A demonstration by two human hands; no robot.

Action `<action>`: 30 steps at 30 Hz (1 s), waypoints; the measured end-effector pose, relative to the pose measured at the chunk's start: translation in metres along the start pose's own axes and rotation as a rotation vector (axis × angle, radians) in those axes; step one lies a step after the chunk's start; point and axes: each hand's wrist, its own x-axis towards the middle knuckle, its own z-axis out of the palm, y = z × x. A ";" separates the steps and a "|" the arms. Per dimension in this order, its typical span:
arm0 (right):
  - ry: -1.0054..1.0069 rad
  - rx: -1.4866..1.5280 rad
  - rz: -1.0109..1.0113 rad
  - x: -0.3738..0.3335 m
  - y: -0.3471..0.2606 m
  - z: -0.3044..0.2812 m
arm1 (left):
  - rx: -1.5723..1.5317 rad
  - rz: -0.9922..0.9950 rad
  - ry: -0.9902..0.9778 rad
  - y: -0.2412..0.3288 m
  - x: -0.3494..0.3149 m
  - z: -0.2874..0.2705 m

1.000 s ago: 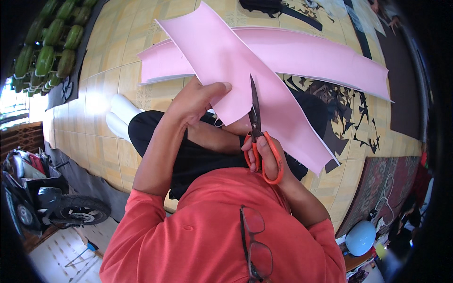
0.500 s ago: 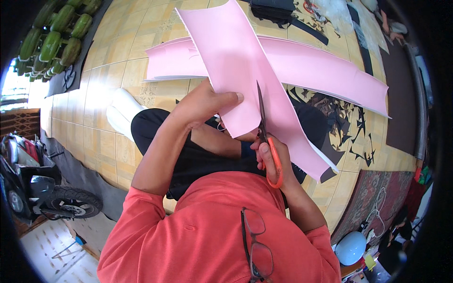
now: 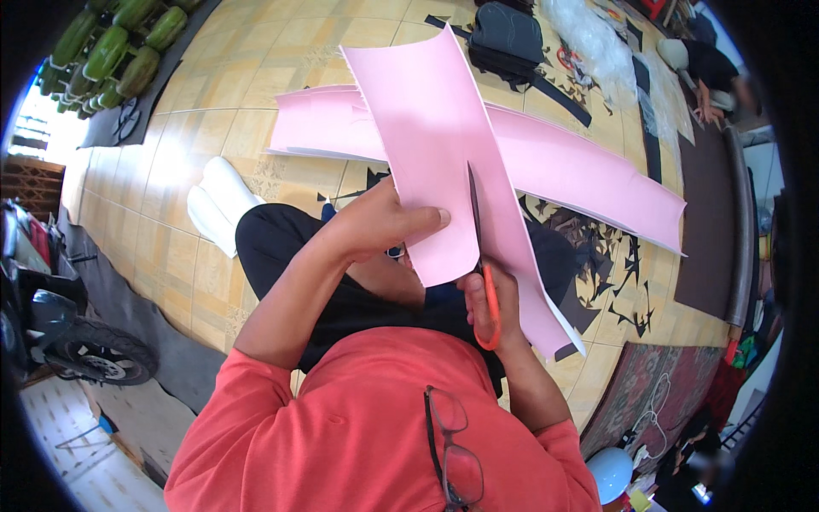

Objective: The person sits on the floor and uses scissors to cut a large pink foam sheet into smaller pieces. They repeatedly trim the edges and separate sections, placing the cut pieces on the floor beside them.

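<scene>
A long pink sheet [image 3: 435,111] is held up in front of me at a slant, its lower end split by a cut. My left hand [image 3: 388,224] grips the left strip's edge, thumb on top and the fingers hidden behind. Scissors [image 3: 492,314] with orange handles are in my right hand [image 3: 507,299], which is closed round the handles. Their dark blades lie in the cut, pointing away from me, one blade showing over the pink face. The right strip hangs past my right hand. Behind, a second pink sheet [image 3: 580,162] lies crosswise.
Dark scraps [image 3: 589,243] litter the tiles right of my legs. A black bag [image 3: 507,43] and clear plastic [image 3: 589,43] lie farther off. A brown sheet roll [image 3: 738,222] runs along the right. A person [image 3: 717,72] crouches far right; a motorcycle [image 3: 94,350] stands left.
The held sheet and both hands appear lower in view, with the whole scene shifted too. The scissors sit slightly farther up the cut. More of the person at far right shows.
</scene>
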 end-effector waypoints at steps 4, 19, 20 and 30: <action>-0.070 0.031 0.140 -0.001 -0.006 -0.007 | 0.069 0.110 0.003 0.002 -0.005 -0.007; -0.159 0.346 0.227 0.010 -0.006 -0.007 | -0.147 0.215 0.291 0.024 -0.004 -0.012; -0.140 0.307 0.231 0.013 -0.013 -0.005 | -0.095 0.211 0.315 0.024 -0.004 -0.012; -0.072 -0.070 0.016 0.021 -0.003 0.002 | 0.127 0.313 0.381 0.028 -0.007 -0.007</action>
